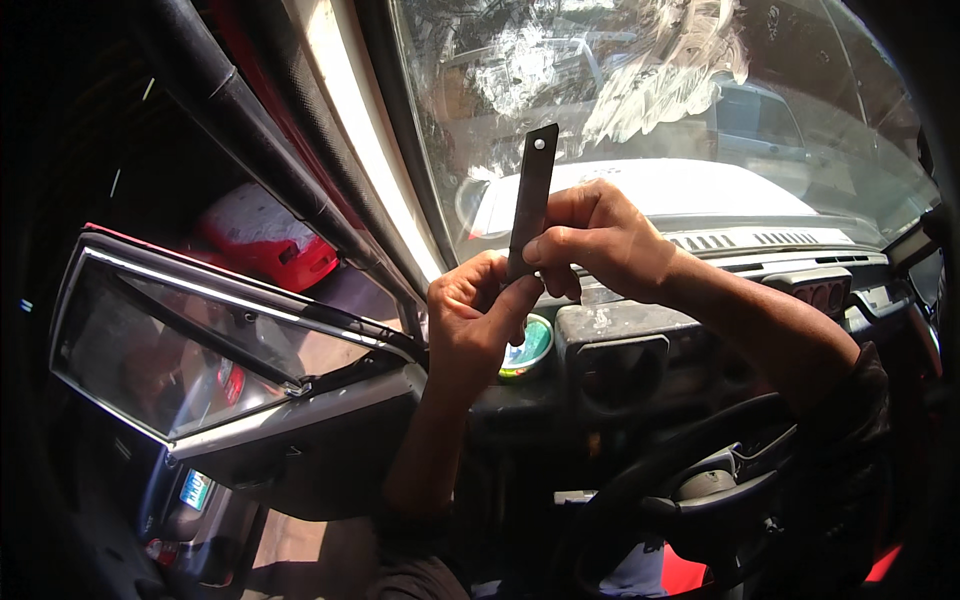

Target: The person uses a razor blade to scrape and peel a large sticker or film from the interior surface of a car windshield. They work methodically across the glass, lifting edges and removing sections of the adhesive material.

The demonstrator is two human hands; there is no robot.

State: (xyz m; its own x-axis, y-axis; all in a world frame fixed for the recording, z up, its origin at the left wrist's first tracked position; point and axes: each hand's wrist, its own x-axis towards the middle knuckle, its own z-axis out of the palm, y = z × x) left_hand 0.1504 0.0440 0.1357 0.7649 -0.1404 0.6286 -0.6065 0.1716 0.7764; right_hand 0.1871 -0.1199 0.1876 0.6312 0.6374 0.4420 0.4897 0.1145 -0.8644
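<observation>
A flat dark blade point(533, 190), like one from a snap-off cutter, stands nearly upright in front of the windshield. Its top end is slanted and has a small round hole. My left hand point(468, 318) pinches its lower end between thumb and fingers. Higher up, from the right side, the thumb and curled fingers of my right hand point(603, 240) grip the same blade. My fingers hide its lower tip. Just below the hands, a round tub point(541, 350) with a green and white rim sits by the dashboard, partly covered by my left hand.
The windshield point(650, 90) is smeared with whitish streaks. Below it runs the dashboard point(625, 322), with a steering wheel point(640, 480) at lower right. At left a car door point(300, 425) with its window frame hangs open. A dark pillar point(270, 165) slants beside the glass. Other vehicles stand outside.
</observation>
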